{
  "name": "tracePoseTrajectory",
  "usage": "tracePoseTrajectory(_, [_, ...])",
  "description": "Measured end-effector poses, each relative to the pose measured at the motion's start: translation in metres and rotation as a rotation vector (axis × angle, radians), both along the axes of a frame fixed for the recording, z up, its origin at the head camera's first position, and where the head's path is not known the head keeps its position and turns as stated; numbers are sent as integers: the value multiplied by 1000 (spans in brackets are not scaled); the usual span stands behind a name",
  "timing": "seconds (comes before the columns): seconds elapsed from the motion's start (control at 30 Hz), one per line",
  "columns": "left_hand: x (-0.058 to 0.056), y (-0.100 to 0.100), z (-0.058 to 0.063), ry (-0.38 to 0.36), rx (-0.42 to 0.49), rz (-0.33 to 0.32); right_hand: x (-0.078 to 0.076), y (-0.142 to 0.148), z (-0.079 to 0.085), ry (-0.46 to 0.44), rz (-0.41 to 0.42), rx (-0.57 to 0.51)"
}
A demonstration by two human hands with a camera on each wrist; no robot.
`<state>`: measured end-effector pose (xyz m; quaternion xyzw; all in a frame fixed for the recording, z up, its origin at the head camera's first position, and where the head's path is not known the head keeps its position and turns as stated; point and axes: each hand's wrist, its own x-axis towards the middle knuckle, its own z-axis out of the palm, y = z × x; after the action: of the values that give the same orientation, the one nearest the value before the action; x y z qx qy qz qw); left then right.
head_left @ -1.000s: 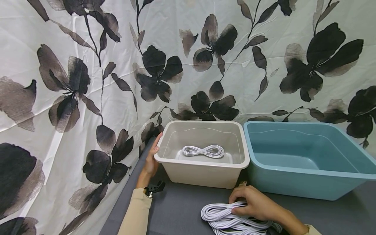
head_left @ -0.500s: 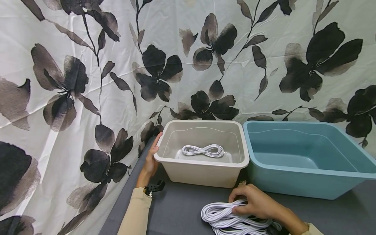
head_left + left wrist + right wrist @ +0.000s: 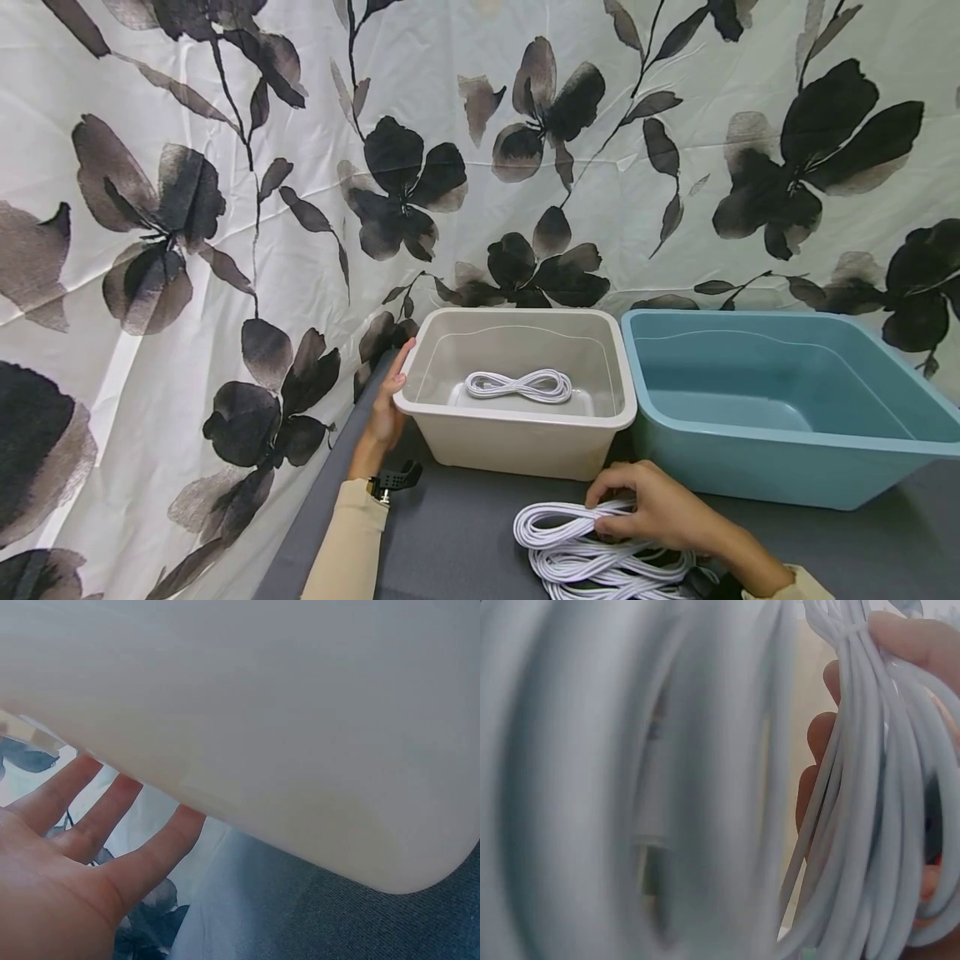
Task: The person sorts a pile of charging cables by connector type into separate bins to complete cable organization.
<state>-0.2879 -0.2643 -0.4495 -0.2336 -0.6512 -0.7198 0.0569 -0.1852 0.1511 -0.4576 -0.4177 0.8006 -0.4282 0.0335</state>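
Note:
My right hand (image 3: 663,508) pinches a bundled white cable (image 3: 547,525) in front of the bins. Its fingers and thumb close on the bundle's gathered middle, and loops (image 3: 870,787) fill the right wrist view. Beneath it, more white cable (image 3: 592,575) lies piled on the grey surface. My left hand (image 3: 386,417) is at the left side of a beige bin (image 3: 517,442). In the left wrist view, the extended fingers (image 3: 154,859) reach up to the bin's edge. Inside that bin lies one white cable (image 3: 521,386) bundled in a figure-eight.
A larger teal bin (image 3: 795,471) stands right beside the beige one, its visible floor bare. Behind both hangs a white sheet (image 3: 465,50) with a dark floral print. The grey surface (image 3: 450,533) runs under the bins.
My right hand has risen slightly, and the cable bundle in it has lifted with it, parting from the pile below. The left hand and both bins stay put.

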Motion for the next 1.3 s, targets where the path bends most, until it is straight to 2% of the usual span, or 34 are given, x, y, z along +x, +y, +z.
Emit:
tracePoseTrajectory(0.37, [-2, 0, -2, -3, 0, -9, 2, 0, 11, 19, 21, -88])
tracePoseTrajectory(0.87, [-2, 0, -2, -21, 5, 4, 7, -3, 34, 124, -20, -69])
tracePoseTrajectory(1.3, [-2, -1, -2, -8, 2, -4, 11, -4, 51, 153, -13, -92])
